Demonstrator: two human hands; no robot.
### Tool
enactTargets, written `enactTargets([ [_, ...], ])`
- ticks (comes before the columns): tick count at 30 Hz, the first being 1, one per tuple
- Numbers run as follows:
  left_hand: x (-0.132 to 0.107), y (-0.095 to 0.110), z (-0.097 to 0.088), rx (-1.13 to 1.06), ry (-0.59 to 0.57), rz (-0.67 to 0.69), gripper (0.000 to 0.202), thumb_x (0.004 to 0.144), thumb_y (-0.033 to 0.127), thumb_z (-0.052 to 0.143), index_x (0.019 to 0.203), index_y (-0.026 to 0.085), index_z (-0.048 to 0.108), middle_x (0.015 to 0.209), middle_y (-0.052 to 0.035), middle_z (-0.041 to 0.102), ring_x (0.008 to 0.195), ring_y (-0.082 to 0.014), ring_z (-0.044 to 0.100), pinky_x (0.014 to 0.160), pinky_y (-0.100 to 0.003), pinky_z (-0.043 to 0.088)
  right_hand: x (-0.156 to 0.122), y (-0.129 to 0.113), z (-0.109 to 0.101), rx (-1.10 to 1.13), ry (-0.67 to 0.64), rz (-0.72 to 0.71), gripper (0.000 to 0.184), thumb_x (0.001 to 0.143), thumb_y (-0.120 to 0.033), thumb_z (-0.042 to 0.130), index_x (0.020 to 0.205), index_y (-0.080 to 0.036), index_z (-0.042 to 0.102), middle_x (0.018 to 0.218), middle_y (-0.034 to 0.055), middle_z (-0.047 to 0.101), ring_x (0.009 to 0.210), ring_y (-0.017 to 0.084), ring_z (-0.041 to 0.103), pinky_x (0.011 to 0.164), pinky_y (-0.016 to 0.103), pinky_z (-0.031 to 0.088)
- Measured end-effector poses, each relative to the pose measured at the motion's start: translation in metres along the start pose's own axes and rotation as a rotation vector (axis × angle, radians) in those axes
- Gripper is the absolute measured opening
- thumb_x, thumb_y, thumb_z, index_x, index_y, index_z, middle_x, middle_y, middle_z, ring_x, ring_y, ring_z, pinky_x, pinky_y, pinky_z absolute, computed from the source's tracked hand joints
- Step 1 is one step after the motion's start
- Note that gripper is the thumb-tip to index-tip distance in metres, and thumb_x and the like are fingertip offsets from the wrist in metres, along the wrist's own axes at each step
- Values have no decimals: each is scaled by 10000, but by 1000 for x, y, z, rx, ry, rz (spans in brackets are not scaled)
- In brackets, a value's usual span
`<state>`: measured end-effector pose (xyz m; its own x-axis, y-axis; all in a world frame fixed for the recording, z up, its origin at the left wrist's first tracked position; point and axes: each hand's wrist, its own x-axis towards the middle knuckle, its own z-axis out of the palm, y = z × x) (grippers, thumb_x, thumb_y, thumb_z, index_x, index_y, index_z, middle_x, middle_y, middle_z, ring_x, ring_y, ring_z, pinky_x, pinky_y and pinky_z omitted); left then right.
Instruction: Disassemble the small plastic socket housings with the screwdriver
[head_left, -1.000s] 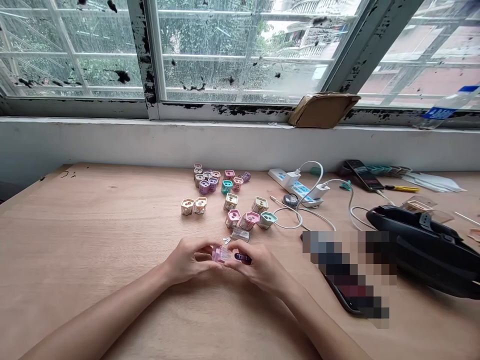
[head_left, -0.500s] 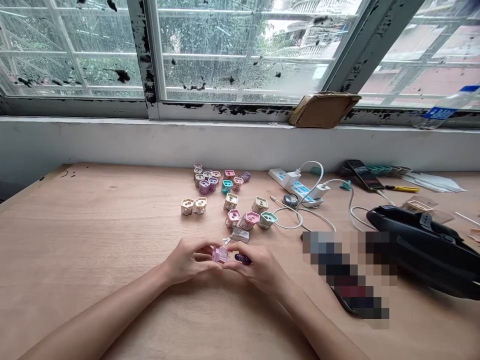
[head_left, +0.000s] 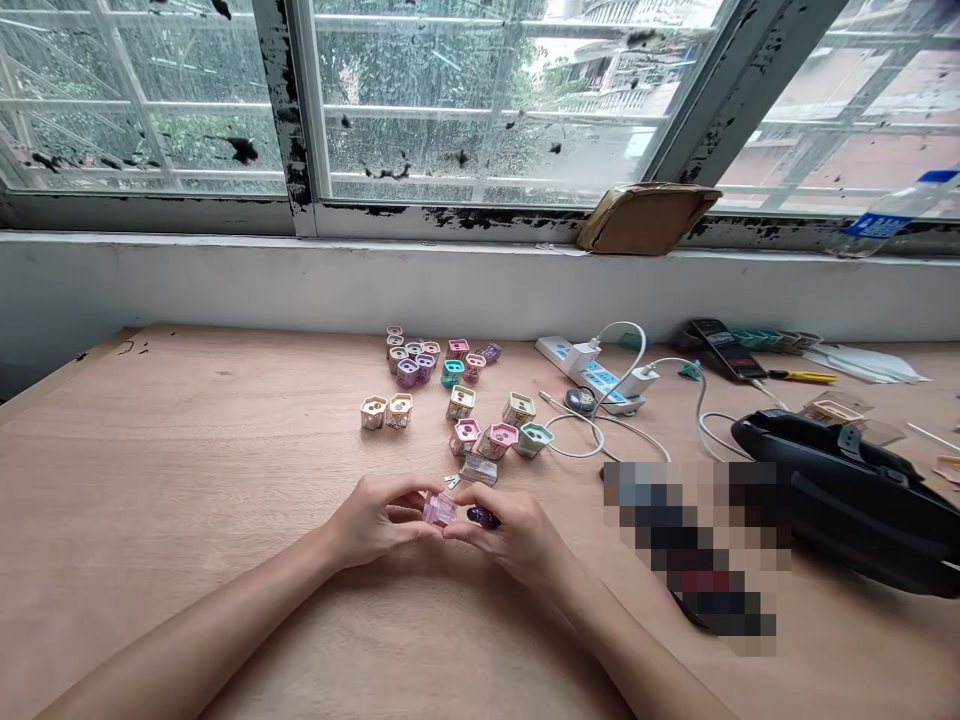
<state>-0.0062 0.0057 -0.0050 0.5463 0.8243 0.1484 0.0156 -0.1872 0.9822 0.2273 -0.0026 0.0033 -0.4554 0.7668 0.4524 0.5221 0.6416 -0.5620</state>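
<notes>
A translucent pink pencil sharpener is held just above or on the tabletop, between the two hands; whether it touches the wood cannot be told. Its long axis seems to run sideways, from one hand toward the other. The left end is gripped by the thumb and fingers of the left hand, while the right end is met by the thumb and index fingertip of the right hand, so both hands are about equally near. A dark purple cylinder, its exact kind unclear, is enclosed by the curled fingers of the right hand, pointing toward the sharpener. Just beyond the fingertips, small metal blades and a clear box are found lying close together. Behind these, the far side is crowded by a pink two-hole sharpener, a larger-looking pink one and a mint-green sharpener. Farther right, a white cable is looped before a power strip, and a black case is set well apart.
</notes>
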Motion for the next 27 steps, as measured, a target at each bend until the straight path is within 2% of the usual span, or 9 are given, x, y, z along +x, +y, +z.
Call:
enactTargets([
  [7, 1, 2, 0, -25, 2, -4, 474, 795, 353, 827, 1203, 165, 677, 1036, -85, 759, 979, -226, 738, 940, -388, 631, 2, -6, -8, 34, -45, 20, 544, 957, -679, 528, 971, -168, 714, 711, 26, 712, 521, 116, 558, 509, 229, 372],
  [13, 3, 2, -2, -49, 22, -3, 448, 812, 354, 813, 1203, 191, 667, 1064, -76, 756, 1007, -223, 735, 935, -381, 633, 3, -6, -10, 34, -29, 13, 460, 996, -572, 538, 1084, -160, 722, 742, 49, 722, 488, 114, 517, 499, 235, 368],
  [18, 2, 1, -2, -62, 32, 4, 454, 797, 351, 824, 1185, 180, 663, 1082, -85, 753, 998, -233, 740, 917, -390, 642, 3, -6, -9, 43, -30, 29, 436, 994, -545, 556, 1098, -157, 725, 720, 45, 715, 507, 122, 545, 512, 237, 381],
  [27, 1, 3, 1, -41, 32, 36, 423, 812, 339, 811, 1175, 183, 659, 1080, -82, 747, 1004, -231, 740, 917, -387, 645, 3, -9, -6, 122, -48, 98, 395, 990, -528, 582, 1092, -172, 717, 830, 65, 761, 573, 147, 618, 561, 257, 450],
])
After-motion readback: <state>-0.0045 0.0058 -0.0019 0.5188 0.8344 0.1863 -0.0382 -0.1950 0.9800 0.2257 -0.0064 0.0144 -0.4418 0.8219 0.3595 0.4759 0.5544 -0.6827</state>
